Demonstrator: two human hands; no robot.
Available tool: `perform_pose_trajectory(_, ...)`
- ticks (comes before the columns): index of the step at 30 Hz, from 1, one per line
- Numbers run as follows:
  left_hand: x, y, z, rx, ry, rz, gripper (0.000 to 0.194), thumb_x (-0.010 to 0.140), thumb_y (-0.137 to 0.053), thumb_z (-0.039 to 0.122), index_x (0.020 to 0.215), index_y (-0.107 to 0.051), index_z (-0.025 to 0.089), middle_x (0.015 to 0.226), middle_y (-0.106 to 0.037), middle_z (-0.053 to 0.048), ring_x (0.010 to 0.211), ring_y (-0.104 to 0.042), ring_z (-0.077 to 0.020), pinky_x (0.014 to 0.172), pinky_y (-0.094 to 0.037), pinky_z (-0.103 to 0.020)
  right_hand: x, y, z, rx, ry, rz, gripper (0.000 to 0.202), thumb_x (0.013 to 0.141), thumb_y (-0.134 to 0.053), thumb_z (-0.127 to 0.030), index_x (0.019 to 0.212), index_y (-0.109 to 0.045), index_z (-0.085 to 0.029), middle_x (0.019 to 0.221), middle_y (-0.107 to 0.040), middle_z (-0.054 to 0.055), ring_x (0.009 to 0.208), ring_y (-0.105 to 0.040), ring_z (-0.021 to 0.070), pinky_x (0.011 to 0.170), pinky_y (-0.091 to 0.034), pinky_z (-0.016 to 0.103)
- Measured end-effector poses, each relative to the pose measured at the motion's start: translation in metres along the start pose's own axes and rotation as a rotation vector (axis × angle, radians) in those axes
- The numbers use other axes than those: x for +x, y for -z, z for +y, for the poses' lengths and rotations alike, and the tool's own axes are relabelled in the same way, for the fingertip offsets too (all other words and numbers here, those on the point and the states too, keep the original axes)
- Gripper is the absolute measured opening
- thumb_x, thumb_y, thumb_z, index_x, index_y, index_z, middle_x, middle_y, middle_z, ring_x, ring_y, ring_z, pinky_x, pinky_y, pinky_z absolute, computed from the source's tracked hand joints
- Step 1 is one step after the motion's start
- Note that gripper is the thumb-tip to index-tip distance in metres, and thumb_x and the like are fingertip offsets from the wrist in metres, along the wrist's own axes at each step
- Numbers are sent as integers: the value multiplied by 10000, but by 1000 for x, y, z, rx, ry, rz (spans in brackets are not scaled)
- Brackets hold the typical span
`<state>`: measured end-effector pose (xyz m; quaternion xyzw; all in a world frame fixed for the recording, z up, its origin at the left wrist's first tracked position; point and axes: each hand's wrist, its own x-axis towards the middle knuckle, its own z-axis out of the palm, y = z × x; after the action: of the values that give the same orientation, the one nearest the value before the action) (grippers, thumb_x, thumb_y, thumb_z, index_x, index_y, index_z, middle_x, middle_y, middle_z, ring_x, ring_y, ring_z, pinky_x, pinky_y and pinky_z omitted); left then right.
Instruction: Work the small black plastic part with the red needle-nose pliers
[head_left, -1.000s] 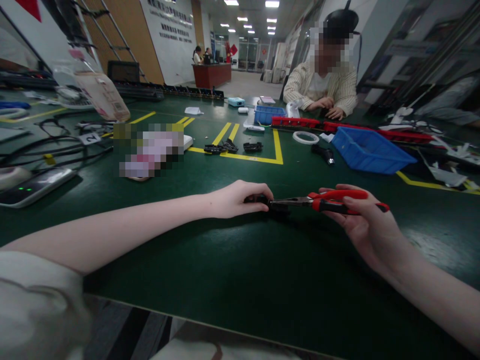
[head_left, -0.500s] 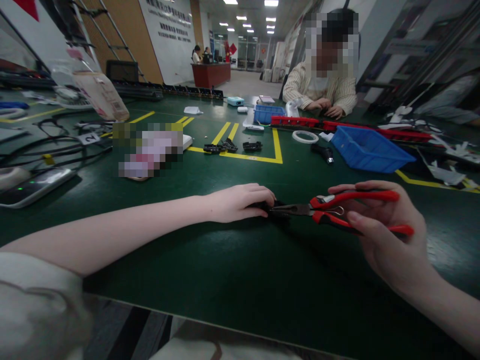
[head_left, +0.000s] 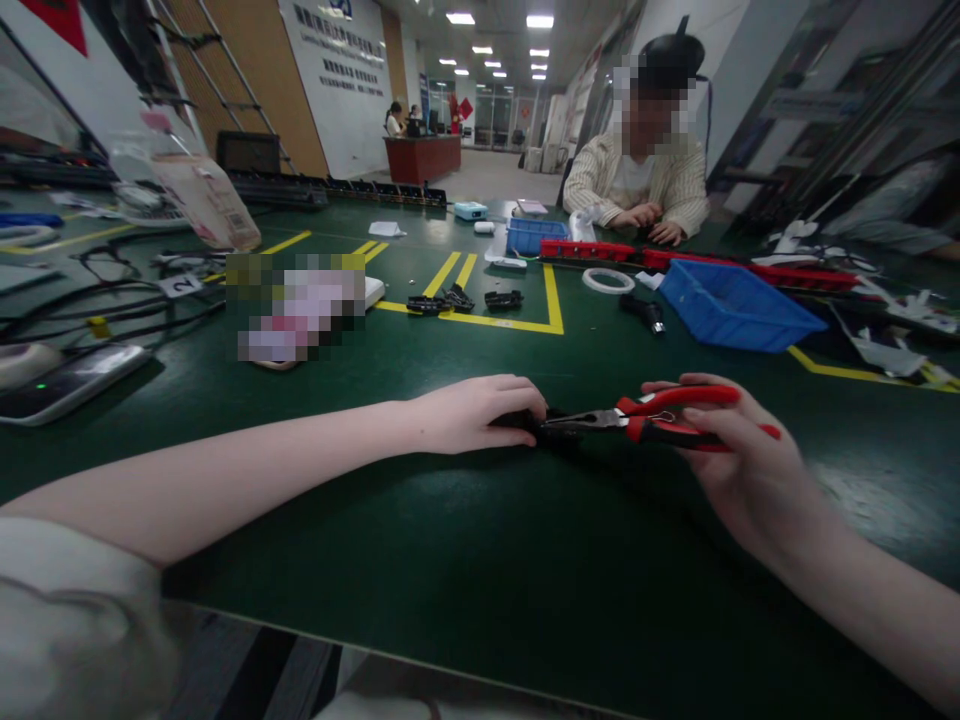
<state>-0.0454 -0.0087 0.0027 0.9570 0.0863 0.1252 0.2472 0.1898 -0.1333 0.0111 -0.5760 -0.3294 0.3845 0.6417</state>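
My left hand (head_left: 491,415) is closed around a small black part (head_left: 559,428) just above the green tabletop. Its fingers hide much of that part. Red-handled needle-nose pliers (head_left: 660,415) are in my right hand (head_left: 739,430), their handles close together. The plier tips point left and meet the black part beside my left fingertips; what exactly they grip is too dark to tell. Beyond my hands, several small black pieces (head_left: 504,299) lie by the yellow tape marks.
A phone (head_left: 319,305) lies at left, with a bottle (head_left: 206,195) and black cables (head_left: 67,300) beyond. A blue bin (head_left: 742,305), a white ring (head_left: 608,281) and a black tool (head_left: 643,312) are at right. Across the table sits a person (head_left: 637,190).
The plier handles have come closer together as my right hand closed and shifted left. My left hand has stayed on the black part.
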Motion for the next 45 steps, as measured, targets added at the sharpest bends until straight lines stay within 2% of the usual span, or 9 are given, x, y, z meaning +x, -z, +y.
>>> perform_pose_trajectory(3, 0, 0, 1, 6, 29, 3, 212, 884, -604, 228, 1076, -561, 148, 1142, -599, -83, 1054, -565, -193, 898, -473, -334, 5, 2, 4, 37, -78, 10, 329, 632, -729, -263, 939, -612, -245, 989, -726, 44, 959, -688, 251, 897, -548, 432)
perform_pose_trajectory(15, 1, 1, 3, 36, 26, 4, 192, 894, -591, 238, 1058, -564, 143, 1084, -617, -72, 996, -571, -182, 874, -468, -322, 7, -6, -1, 157, -173, 73, 206, 645, -674, -192, 839, -616, -228, 890, -741, 49, 938, -695, 257, 913, -533, 470)
perform_pose_trajectory(21, 1, 0, 3, 32, 15, 12, 185, 898, -581, 232, 1062, -560, 151, 1101, -620, -76, 1006, -574, -185, 876, -472, -331, 10, 0, 7, 123, -80, -22, 219, 676, -694, -231, 881, -620, -232, 931, -737, 41, 939, -694, 259, 900, -537, 497)
perform_pose_trajectory(24, 1, 1, 2, 16, 28, 9, 188, 906, -571, 234, 1077, -559, 156, 1110, -619, -74, 1015, -573, -179, 883, -475, -331, 9, 5, 9, 71, -32, -55, 271, 698, -706, -255, 954, -620, -233, 983, -726, 40, 982, -680, 245, 908, -537, 464)
perform_pose_trajectory(29, 0, 1, 3, -10, 33, 6, 177, 915, -558, 229, 1078, -549, 162, 1120, -610, -70, 1045, -568, -179, 909, -469, -333, 2, 3, 3, 34, 65, -73, 320, 655, -740, -255, 950, -617, -238, 1001, -717, 33, 973, -675, 233, 851, -565, 414)
perform_pose_trajectory(33, 0, 0, 3, 10, 59, 31, 338, 887, -599, 251, 1196, -496, 158, 1132, -596, -83, 1002, -578, -183, 854, -482, -313, -4, 0, -1, -5, 141, -98, 320, 655, -747, -266, 945, -613, -247, 989, -715, 27, 957, -675, 228, 788, -582, 388)
perform_pose_trajectory(39, 1, -2, 0, 214, 3, 9, 608, 870, -616, 408, 1359, -405, 116, 1147, -576, -127, 980, -565, -226, 845, -450, -344, -8, -2, -4, 3, 152, -87, 313, 640, -753, -271, 920, -615, -250, 974, -717, 23, 928, -681, 222, 774, -583, 381)
perform_pose_trajectory(42, 2, -1, 1, 235, 35, 1, 593, 869, -611, 444, 1337, -433, 126, 1091, -592, -106, 944, -578, -222, 804, -441, -324, -8, -2, -4, 4, 146, -87, 315, 633, -757, -273, 913, -614, -251, 965, -719, 23, 923, -683, 227, 776, -583, 386)
perform_pose_trajectory(45, 3, -1, 2, 228, 75, -8, 479, 861, -622, 442, 1224, -514, 148, 1030, -607, -73, 905, -590, -206, 774, -431, -300, -7, -1, -2, 0, 143, -100, 306, 657, -745, -270, 933, -614, -255, 990, -715, 29, 946, -679, 238, 796, -579, 403)
